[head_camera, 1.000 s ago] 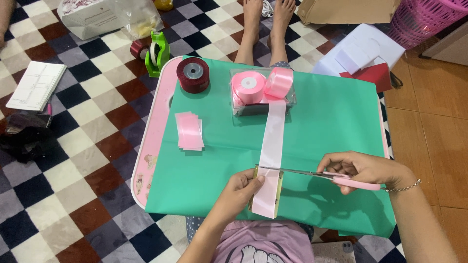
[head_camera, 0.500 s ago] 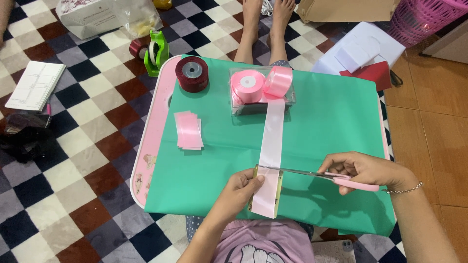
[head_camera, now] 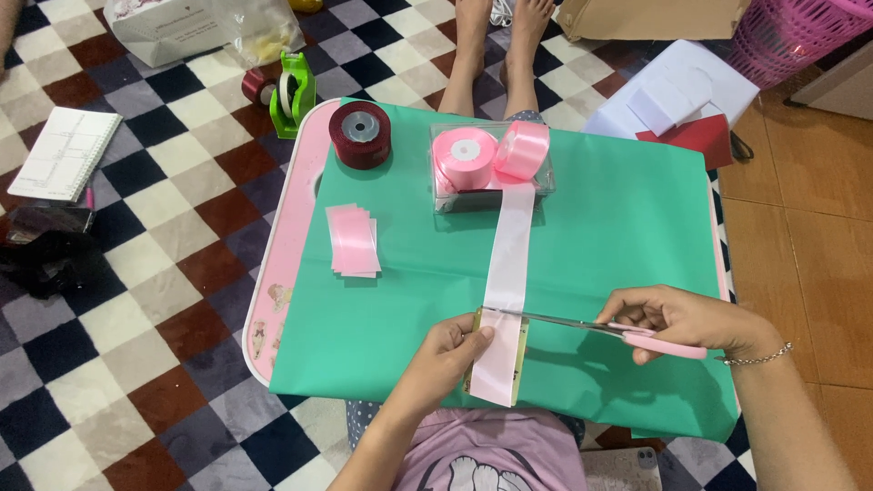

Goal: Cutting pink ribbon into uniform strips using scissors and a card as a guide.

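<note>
Ribbon (head_camera: 507,250) was pale pink satin, paid off a pink spool (head_camera: 523,148) in a clear box (head_camera: 446,195) at the far side of the green sheet (head_camera: 627,227), and ran straight toward me, long axis far-to-near. Its free end lay over a yellowish card (head_camera: 521,359) by my front edge. My left hand (head_camera: 452,350) was clamped on that end, thumb on top pressing ribbon to card (fingers under it were hidden). My right hand (head_camera: 682,320) was closed round the pink handles of the scissors (head_camera: 600,329), blades reaching leftward across the strip, so at right angles to its run, at the card's far edge. Blades looked nearly together; whether they had bitten the ribbon I could not tell. The left hand was the nearer one, touching the strip; the right sat well to the side, only the blade tips met it. A stack of cut pink pieces (head_camera: 353,241) lay to my left on the sheet, a dark red spool (head_camera: 360,134) near the far corner, a green tape dispenser (head_camera: 293,91) on the checked floor beyond. Someone's bare feet (head_camera: 500,36) showed past the table.
</note>
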